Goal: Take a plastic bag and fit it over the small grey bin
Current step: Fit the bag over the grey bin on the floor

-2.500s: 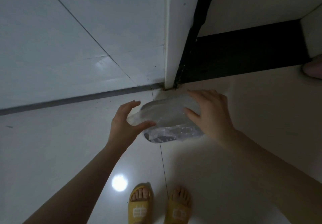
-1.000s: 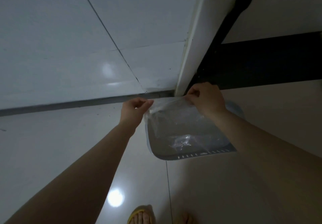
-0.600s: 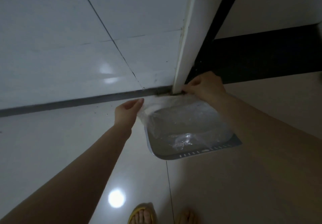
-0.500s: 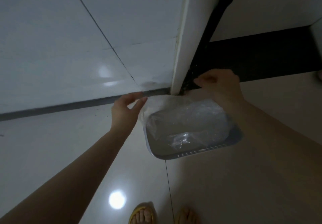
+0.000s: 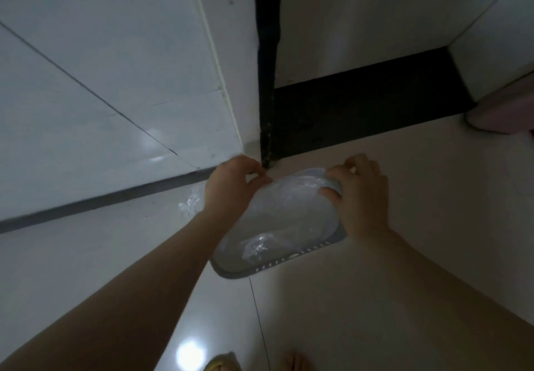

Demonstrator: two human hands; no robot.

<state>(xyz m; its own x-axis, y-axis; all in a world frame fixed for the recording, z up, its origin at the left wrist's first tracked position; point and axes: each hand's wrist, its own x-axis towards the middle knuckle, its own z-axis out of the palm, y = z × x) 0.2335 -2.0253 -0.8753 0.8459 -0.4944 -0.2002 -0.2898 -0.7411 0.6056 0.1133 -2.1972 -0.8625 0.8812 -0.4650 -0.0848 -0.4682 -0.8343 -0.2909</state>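
On the pale tiled floor (image 5: 404, 226), close to the wall corner, stands the small grey bin (image 5: 289, 263), its slotted near rim facing the person. Inside and over its mouth lies the clear plastic bag (image 5: 289, 212), between both hands. At the far left rim, the left hand (image 5: 231, 188) pinches the bag's edge. At the far right rim, the right hand (image 5: 361, 197) pinches it with curled fingers.

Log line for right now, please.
step: lining bin | left hand: gripping plastic bag | right hand: pressing bag on grey bin rim | near rim: uncovered
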